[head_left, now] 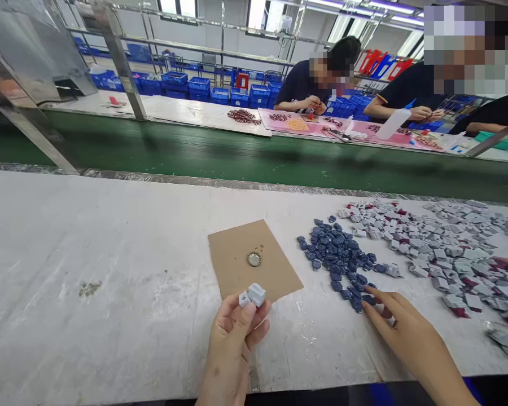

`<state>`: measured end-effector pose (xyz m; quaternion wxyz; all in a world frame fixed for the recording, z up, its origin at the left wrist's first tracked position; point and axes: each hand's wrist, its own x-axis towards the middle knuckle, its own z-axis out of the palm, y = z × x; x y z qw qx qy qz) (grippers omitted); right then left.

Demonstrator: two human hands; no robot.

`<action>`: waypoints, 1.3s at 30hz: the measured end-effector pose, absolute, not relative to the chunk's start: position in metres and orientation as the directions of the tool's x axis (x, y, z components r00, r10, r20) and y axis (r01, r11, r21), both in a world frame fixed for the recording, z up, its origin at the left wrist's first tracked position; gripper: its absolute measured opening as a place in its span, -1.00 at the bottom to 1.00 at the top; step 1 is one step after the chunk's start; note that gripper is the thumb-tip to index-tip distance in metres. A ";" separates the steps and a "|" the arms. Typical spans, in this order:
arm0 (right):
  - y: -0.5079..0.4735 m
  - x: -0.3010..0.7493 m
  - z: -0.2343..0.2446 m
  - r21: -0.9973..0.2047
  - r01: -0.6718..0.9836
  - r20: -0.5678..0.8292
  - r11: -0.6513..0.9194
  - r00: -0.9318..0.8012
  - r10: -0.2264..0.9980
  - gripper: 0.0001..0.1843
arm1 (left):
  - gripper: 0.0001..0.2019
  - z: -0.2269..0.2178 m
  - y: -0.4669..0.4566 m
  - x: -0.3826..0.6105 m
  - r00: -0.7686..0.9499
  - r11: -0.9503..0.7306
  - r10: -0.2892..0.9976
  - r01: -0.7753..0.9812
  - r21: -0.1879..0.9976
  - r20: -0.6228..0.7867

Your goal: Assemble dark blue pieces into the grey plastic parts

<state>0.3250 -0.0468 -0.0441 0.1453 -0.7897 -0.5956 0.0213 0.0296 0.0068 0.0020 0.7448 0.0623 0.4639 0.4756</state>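
My left hand [236, 330] is closed around small grey plastic parts [253, 294], held up between thumb and fingertips just in front of a brown cardboard square [237, 268]. A metal bottle cap [254, 259] lies on the cardboard with a few tiny brass bits beside it. My right hand [400, 330] reaches left with fingers stretched out, its fingertips touching the near edge of a pile of dark blue plastic parts [338, 256]. Whether anything is under those fingers is hidden.
A wide heap of grey parts [444, 248] spreads to the right of the blue pile on the white worktable [88, 254]. A green conveyor belt [237, 155] runs behind it. Two people work at the far bench, with a white bottle [393, 123] and blue bins [198, 85].
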 end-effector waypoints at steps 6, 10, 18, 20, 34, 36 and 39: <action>-0.037 0.324 -0.044 -0.300 0.942 0.215 -0.148 0.219 0.952 -0.53 | -0.84 0.015 0.009 0.025 0.125 0.534 0.785 -0.631 0.563 -0.606; -0.039 0.325 -0.041 -0.374 0.907 0.202 -0.196 0.286 0.937 -0.65 | -0.81 0.018 0.011 0.022 0.206 0.580 0.730 -0.692 0.430 -0.652; -0.041 0.300 -0.019 -0.682 0.683 0.083 -0.262 0.428 0.900 -0.74 | -0.78 0.017 0.012 0.029 0.100 0.591 0.696 -0.642 0.489 -0.711; -0.035 0.285 -0.013 -0.758 0.621 0.061 -0.199 0.371 0.927 -0.75 | -0.79 0.017 0.011 0.029 0.080 0.580 0.687 -0.659 0.478 -0.723; 0.024 0.191 0.006 -0.806 0.591 -0.138 -0.013 -0.166 0.976 -0.71 | -0.64 0.014 0.003 0.005 -0.040 0.413 0.720 -0.778 0.473 -0.693; 0.026 0.187 0.002 -0.817 0.576 -0.135 -0.025 -0.149 0.980 -0.69 | -0.67 0.014 0.004 0.001 -0.058 0.398 0.722 -0.781 0.482 -0.689; 0.028 0.183 -0.002 -0.866 0.495 -0.143 -0.071 -0.108 0.984 -0.80 | -0.72 0.011 0.005 -0.004 -0.086 0.369 0.730 -0.786 0.497 -0.678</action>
